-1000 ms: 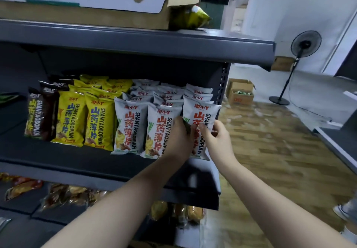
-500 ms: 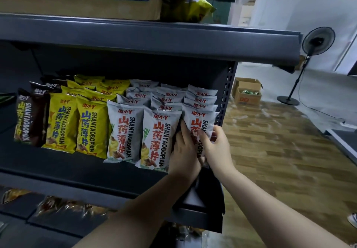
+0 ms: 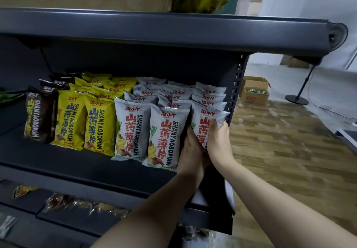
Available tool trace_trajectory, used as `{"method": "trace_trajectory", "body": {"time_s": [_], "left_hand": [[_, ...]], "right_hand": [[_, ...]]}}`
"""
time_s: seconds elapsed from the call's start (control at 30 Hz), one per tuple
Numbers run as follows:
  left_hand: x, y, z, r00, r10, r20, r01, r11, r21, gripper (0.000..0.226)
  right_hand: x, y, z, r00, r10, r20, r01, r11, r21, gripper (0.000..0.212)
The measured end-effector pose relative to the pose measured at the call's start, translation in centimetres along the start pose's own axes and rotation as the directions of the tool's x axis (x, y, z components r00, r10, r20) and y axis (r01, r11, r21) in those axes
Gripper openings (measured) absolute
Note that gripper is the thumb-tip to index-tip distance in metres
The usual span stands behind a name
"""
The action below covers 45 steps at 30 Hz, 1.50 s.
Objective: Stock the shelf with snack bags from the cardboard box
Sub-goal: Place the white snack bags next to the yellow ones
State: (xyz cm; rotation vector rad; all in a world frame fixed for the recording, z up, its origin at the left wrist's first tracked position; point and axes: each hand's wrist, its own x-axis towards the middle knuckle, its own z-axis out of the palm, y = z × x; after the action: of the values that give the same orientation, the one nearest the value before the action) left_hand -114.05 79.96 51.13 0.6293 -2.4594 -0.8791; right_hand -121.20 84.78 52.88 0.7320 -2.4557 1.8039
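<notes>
Snack bag (image 3: 207,121) between both hands

Pedestal fan (image 3: 336,35) up and right of right hand (image 3: 219,141), head half hidden behind shelf edge, pole slanting down to round base on floor. Wooden plank floor (image 3: 280,151) right of hand. White wall (image 3: 309,6) far beyond, top right. Loose packets in clear wrap (image 3: 58,201) on lowest tier, down and left of hand, blurred.
</notes>
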Motion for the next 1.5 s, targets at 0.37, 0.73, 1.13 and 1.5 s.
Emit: {"method": "trace_trajectory", "body": {"time_s": [0.37,0.73,1.13,1.5], "left_hand": [[-5.3,-0.7,-1.1,0.941,0.285,-0.185,-0.215,0.921,0.325,0.077],[-5.0,-6.2,-6.5,0.990,0.128,-0.060,-0.108,0.959,0.263,0.103],[-4.3,-6.2,-6.6,0.990,0.136,-0.044,-0.125,0.972,0.199,0.097],[-5.1,-10.3,-11.6,0.916,0.298,-0.269,-0.129,0.852,0.507,0.060]], "right_hand": [[-2.3,-0.6,-2.1,0.981,0.091,0.171,-0.099,0.994,0.043,0.036],[-4.0,0.5,-0.5,0.985,-0.070,0.157,0.080,0.995,-0.062,0.059],[-4.7,-0.4,-1.2,0.993,-0.018,0.118,0.028,0.996,-0.084,0.050],[-7.5,-2.4,1.1,0.739,-0.612,0.281,0.667,0.606,-0.434,0.048]]}}
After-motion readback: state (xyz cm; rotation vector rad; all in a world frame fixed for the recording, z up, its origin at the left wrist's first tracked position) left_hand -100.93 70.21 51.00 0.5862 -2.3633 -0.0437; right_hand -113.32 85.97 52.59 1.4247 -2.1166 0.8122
